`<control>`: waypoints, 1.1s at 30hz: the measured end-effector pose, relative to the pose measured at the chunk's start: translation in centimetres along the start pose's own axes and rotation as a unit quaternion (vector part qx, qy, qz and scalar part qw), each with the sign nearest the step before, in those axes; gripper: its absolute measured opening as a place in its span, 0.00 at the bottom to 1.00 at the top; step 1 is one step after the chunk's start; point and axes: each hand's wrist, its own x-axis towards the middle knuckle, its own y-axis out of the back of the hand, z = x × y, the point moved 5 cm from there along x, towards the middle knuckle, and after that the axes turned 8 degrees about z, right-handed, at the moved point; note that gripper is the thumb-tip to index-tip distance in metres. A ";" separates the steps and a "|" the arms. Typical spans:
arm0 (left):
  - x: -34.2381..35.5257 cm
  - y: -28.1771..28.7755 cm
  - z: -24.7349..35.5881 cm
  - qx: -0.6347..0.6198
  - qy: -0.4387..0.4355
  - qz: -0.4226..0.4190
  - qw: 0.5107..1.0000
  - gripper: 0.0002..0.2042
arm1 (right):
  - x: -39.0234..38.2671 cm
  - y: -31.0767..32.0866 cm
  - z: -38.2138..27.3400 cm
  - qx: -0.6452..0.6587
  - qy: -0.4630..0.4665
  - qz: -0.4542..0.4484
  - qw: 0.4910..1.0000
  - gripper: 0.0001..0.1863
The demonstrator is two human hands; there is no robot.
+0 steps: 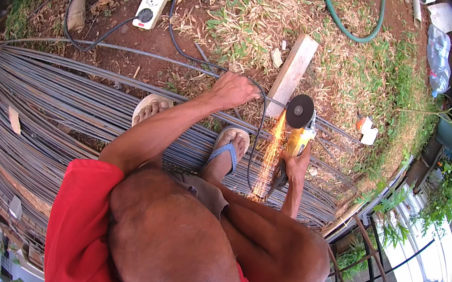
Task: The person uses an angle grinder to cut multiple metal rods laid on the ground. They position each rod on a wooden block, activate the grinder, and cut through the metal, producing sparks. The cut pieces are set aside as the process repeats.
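Note:
My left hand (234, 90) is closed around a thin steel rod (177, 99) that lies across a wooden block (293, 73). With my right hand (295, 163) I grip a yellow angle grinder (297, 141) by its body. Its dark round disc (299, 111) meets the rod at the block's near end. A stream of orange sparks (269, 163) sprays from there back toward me. The grinder's black cable (258, 139) loops past my left hand. My sandalled feet (229, 148) rest among the rods, below my hands.
A large bundle of steel rods (31, 117) stretches from the left under my legs. A white power strip (152, 7) with a black plug lies on the soil at the upper left. A green hose (357, 37) curves at the top, and a plastic bottle (438, 60) lies at the upper right.

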 end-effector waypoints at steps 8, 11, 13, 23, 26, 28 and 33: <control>0.5 0.0 0.6 0.004 -0.008 -0.032 0.999 0.18 | -1.7 0.8 1.8 -0.072 -0.051 0.000 0.996 0.37; 0.4 0.5 0.1 -0.010 0.006 -0.029 1.000 0.20 | -1.4 -0.3 0.3 -0.093 -0.005 0.021 0.995 0.36; -0.3 0.7 -0.5 -0.002 -0.005 0.012 1.000 0.20 | -0.8 -0.8 -0.5 -0.079 -0.021 -0.003 0.997 0.36; 0.6 0.3 0.0 -0.003 -0.012 -0.028 1.000 0.22 | 1.1 -0.4 0.0 -0.070 -0.003 0.026 0.997 0.36; 0.6 0.3 0.1 -0.008 -0.015 -0.024 1.000 0.22 | 1.3 -0.2 0.7 -0.098 0.021 0.012 0.995 0.38; 0.6 0.4 0.0 0.000 -0.023 -0.017 1.000 0.22 | 1.0 -0.1 0.6 -0.100 0.025 0.011 0.995 0.39; 1.0 -0.5 -0.1 0.013 -0.034 -0.021 0.999 0.22 | 0.3 0.1 -0.5 -0.093 -0.009 0.018 0.995 0.43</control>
